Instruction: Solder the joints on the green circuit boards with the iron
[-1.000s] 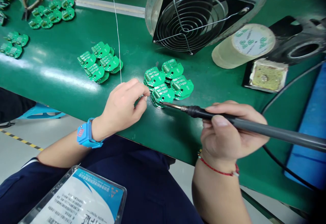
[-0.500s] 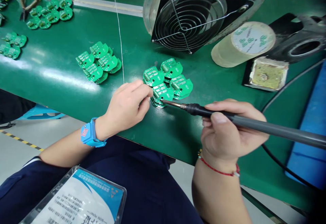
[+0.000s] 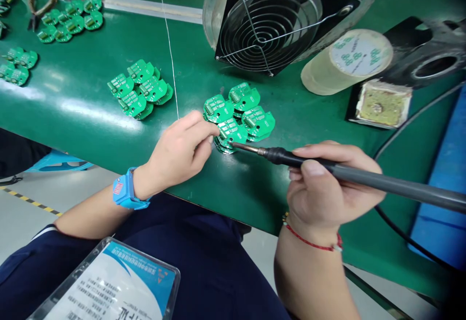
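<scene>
My right hand [image 3: 329, 184] is closed round the grey handle of a soldering iron [image 3: 364, 178]. Its metal tip rests at the near edge of a cluster of small green circuit boards [image 3: 238, 116] on the green bench. My left hand [image 3: 180, 151] is pinched, fingertips touching the left side of the nearest board [image 3: 232, 133]. A thin solder wire [image 3: 168, 43] runs down from above into that pinch. A blue wrist strap [image 3: 125, 191] sits on my left wrist.
A second cluster of green boards [image 3: 140, 88] lies to the left, and more boards [image 3: 69, 19] sit at the far left. A black wire-guarded fan [image 3: 273, 21], a tape roll [image 3: 345, 62], a cleaning sponge tray [image 3: 384, 104] and an iron stand [image 3: 433, 62] stand behind and right.
My left hand has moved right, from beside the boards to touching the nearest one, bringing the solder wire along. The soldering iron tip has edged slightly up and left.
</scene>
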A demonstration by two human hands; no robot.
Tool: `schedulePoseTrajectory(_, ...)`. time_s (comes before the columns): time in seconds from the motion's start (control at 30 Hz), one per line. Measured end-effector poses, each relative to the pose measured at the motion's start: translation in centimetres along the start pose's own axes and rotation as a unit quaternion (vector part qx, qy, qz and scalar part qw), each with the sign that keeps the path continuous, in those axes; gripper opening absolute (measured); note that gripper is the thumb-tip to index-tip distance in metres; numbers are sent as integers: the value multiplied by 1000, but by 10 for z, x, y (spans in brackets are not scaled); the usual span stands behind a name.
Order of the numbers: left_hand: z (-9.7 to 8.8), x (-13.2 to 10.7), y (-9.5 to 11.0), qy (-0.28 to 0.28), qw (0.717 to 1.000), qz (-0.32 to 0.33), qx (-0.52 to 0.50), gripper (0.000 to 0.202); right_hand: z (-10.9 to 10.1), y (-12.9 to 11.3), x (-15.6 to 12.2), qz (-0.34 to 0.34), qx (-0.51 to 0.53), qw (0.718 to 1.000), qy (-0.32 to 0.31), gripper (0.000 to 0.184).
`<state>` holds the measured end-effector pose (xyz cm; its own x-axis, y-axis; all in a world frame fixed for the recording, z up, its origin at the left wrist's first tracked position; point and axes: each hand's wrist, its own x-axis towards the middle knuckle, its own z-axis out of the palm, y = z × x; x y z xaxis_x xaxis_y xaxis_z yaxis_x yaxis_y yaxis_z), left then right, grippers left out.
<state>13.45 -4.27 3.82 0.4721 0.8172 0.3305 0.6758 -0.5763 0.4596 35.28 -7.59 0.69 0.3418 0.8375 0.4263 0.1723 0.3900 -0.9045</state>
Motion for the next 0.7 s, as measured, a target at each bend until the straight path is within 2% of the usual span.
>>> schedulePoseTrajectory(0.2,-9,7,-8,33,996,-57,-60,14,3,1,2,-35,33,998,49,22)
schedulePoseTrajectory(0.3,-4,11,-9,30,999,-27,-36,14,4,1,6,-49,44,993,103,21)
schedulePoseTrajectory(0.43,7,18,-5,39,997,14,62,16,2,4,11,-57,29,980,188,20)
schedulePoseTrajectory(0.7,22,30,2,7,994,32,102,18,-3,6,11,-14,-10,981,194,19)
